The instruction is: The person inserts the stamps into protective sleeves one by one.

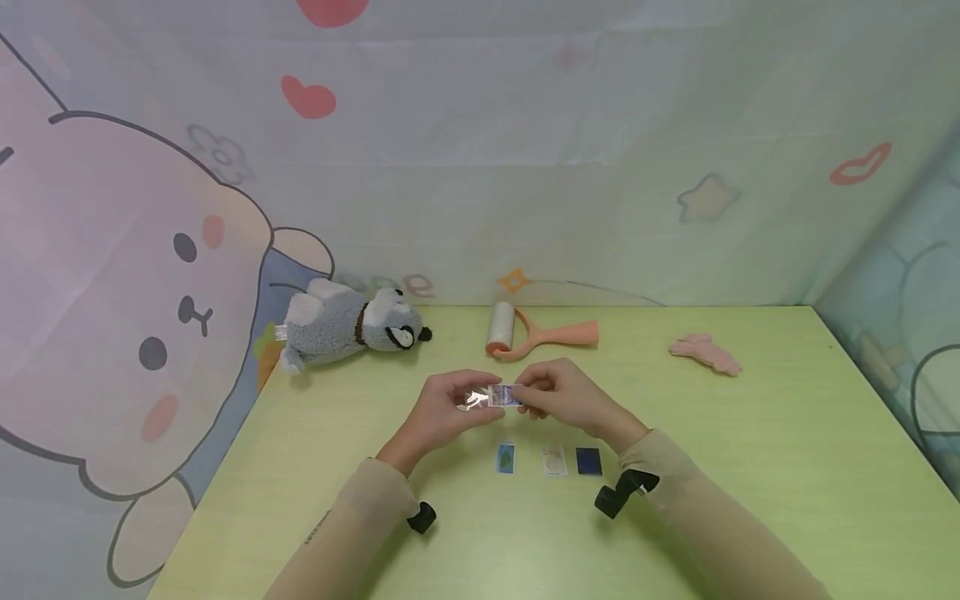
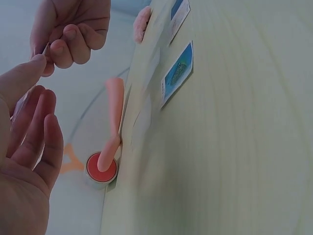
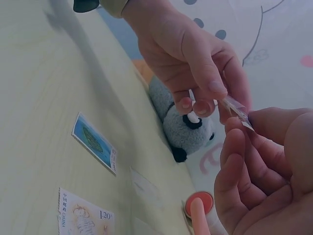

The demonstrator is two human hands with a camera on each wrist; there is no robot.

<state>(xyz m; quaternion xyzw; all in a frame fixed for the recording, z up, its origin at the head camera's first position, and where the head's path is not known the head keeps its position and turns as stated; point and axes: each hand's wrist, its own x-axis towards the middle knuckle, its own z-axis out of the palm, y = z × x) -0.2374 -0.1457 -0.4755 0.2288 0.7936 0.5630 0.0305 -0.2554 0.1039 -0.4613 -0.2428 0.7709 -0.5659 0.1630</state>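
While the left hand [image 1: 448, 408] pinches a clear sleeve [image 1: 477, 400] between thumb and fingers, the right hand [image 1: 564, 396] grips the right end of a small purple-blue stamp [image 1: 505, 395] with its thumb and fingers. That stamp lies between the two sets of fingers, held above the counter [image 1: 750, 483], its left end meeting the sleeve; whether it is partly inside I cannot tell. Below the fingers, nearer the person, lie a blue-and-green stamp [image 1: 506, 457], a pale stamp [image 1: 554, 460] and a dark blue square [image 1: 588, 461]. Beyond the fingers rests an orange-handled roller [image 1: 501, 327], with a grey plush toy [image 1: 330, 327] farther left.
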